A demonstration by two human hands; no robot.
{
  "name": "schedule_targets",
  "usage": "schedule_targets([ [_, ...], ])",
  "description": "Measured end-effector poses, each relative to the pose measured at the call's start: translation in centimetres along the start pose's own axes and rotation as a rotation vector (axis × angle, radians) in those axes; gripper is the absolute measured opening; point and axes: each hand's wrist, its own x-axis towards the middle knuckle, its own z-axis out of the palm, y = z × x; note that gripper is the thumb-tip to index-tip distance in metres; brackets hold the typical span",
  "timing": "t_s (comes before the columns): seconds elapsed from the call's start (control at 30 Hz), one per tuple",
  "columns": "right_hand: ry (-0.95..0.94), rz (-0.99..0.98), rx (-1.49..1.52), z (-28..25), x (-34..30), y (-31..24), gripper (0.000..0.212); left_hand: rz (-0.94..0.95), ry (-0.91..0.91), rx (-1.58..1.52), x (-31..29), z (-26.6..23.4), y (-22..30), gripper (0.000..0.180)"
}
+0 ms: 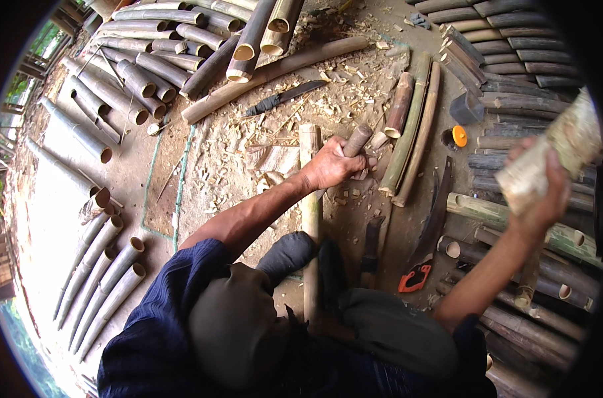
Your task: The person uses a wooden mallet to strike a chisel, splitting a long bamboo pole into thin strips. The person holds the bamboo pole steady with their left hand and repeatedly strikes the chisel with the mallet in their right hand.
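My left hand (338, 164) is closed round the wooden handle of a chisel (359, 137), above a bamboo pole (310, 215). Most of the chisel's blade is hidden under the hand. That pole runs away from me between my feet. Raised at the right, my right hand (543, 192) grips a thick, pale wooden block (547, 159), slightly blurred. Beneath the pole's far part lies a flat piece of wood (273, 158). Wood shavings (235, 136) are scattered round it.
Beyond lies a knife with a wrapped handle (285, 98). A saw with an orange handle (415, 277) and a dark-handled blade (371, 245) lie right of my feet. Cut bamboo tubes (125, 262) lie left; stacked bamboo (524, 232) fills the right. A yellow-lidded container (458, 136) stands nearby.
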Motion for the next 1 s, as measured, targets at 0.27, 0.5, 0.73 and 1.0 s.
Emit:
schedule_targets([
  [0.27, -0.806, 0.246, -0.466, 6.8, -0.7, 2.4, 0.1, 0.054, -0.019, 0.096, -0.4, -0.8, -0.8, 0.024],
  [0.5, -0.174, 0.04, -0.117, 4.5, 2.2, -2.1, 0.068, -0.005, -0.024, 0.076, -0.3, -0.3, -0.6, 0.02],
  [0.73, -0.858, 0.223, -0.624, 6.3, -1.2, 7.1, 0.098, 0.077, -0.011, 0.058, -0.5, -1.3, -2.0, 0.024],
  [1.0, -0.06, -0.015, -0.099, 3.1, 1.2, -2.8, 0.058, 0.041, -0.064, 0.014, -0.1, -0.7, -2.1, 0.022],
])
